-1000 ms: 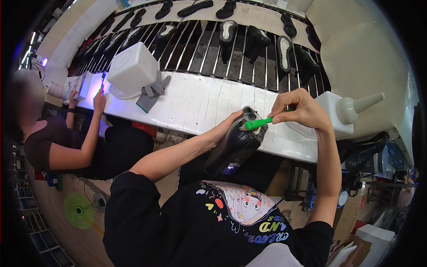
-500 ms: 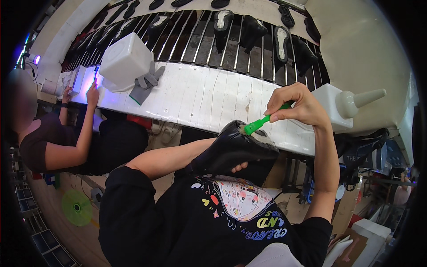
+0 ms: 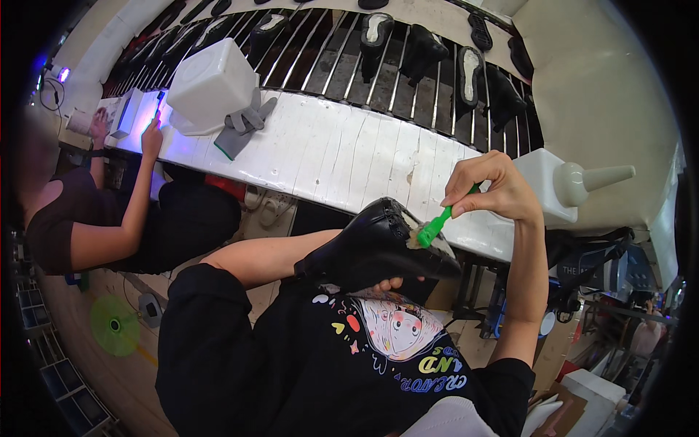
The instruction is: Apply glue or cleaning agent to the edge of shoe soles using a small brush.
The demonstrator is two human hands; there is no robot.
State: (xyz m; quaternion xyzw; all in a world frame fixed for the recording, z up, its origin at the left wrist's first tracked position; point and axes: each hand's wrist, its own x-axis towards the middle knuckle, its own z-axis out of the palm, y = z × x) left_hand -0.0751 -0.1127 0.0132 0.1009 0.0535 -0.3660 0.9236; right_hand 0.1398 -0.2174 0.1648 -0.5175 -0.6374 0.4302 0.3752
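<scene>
At the near edge of the white desk (image 3: 320, 149), I hold a tilted black shoe (image 3: 349, 247) in my left hand (image 3: 389, 284), which is mostly hidden, fingertips curling out beneath. The thumb and fingers of my right hand (image 3: 491, 186) are closed on a green brush (image 3: 435, 229), its bristles touching the shoe's pale underside. On the desk's left part sit a white container (image 3: 212, 86) and a grey glove (image 3: 242, 131).

Green brush (image 3: 431, 232) in right fingers (image 3: 477, 203), seemingly against black boot (image 3: 360, 246) in left fingers (image 3: 394, 282)
</scene>
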